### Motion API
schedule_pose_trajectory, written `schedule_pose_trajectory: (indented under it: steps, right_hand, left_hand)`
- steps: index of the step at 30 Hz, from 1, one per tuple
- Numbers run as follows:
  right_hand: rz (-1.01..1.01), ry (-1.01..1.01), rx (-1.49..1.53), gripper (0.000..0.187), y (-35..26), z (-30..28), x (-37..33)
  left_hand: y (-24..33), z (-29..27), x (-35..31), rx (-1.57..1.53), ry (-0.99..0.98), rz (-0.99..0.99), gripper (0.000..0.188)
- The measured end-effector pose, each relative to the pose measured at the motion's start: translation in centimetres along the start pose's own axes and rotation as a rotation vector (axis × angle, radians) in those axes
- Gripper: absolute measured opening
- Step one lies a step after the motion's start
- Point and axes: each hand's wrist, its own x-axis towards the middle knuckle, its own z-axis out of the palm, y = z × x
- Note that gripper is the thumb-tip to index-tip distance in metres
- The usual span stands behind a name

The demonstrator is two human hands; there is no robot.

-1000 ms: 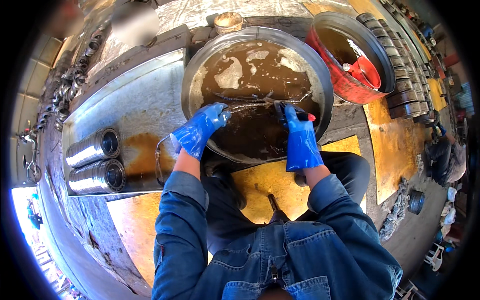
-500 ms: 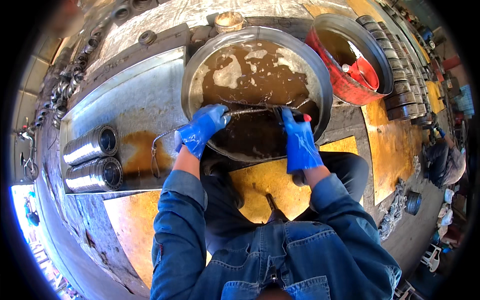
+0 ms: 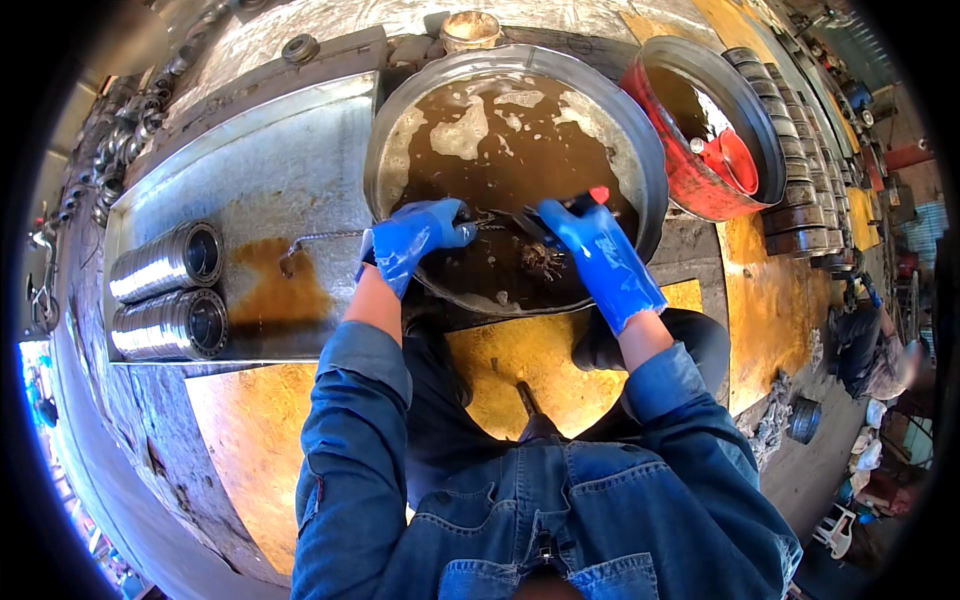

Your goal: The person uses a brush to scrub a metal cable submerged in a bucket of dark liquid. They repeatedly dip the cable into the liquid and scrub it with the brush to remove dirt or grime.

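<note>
My left hand, in a blue rubber glove, is closed around a thin twisted cable. The cable's looped end hangs over the metal tray on the left. My right hand, gloved the same way, grips a tool with a black and red handle; its working end is hard to make out. Just below that tool, a dark clump with frayed strands shows over the liquid. Both hands are above the near half of a wide round metal tub of brown, foamy liquid.
Two stacks of shiny metal rings lie in the shallow metal tray. At the right stands a red drum with liquid and a red funnel-like vessel. Beyond it are rows of stacked rings. Another person sits far right.
My right hand has tilted, its tool handle rising slightly, and the frayed clump has come into view. My left hand has shifted slightly right, and the cable's looped end has swung up and left.
</note>
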Motion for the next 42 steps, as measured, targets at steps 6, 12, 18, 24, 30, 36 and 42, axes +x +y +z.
schedule_pose_trajectory:
  steps: [6,12,18,24,30,36,42]
  right_hand:
    - [-0.009,-0.175,-0.122,0.054,-0.5,4.4,5.2]
    - [-0.071,-0.201,-0.450,0.054,1.0,2.2,9.7]
    - [-0.010,-0.348,-0.214,0.050,-2.8,4.5,8.2]
    - [0.006,-0.257,-0.490,0.048,0.7,4.3,10.4]
    - [0.056,-0.301,-0.256,0.047,-2.1,5.0,8.3]
    - [-0.074,-0.282,-0.478,0.050,1.1,5.2,9.2]
    - [-0.073,-0.276,-0.128,0.050,-2.4,4.2,4.7]
  left_hand:
    - [0.4,1.6,0.9,0.116,0.132,-0.053,0.056]
    - [0.5,1.7,0.7,0.021,0.159,-0.124,0.043]
    - [0.5,2.2,-0.7,-0.067,0.229,-0.017,0.045]
    - [0.0,3.2,0.6,0.227,0.252,-0.001,0.028]
    - [-0.7,2.8,0.1,0.104,0.199,0.033,0.054]
    - [-1.0,3.8,0.7,0.257,0.210,-0.002,0.041]
    - [-1.9,3.4,0.5,0.068,0.213,0.011,0.041]
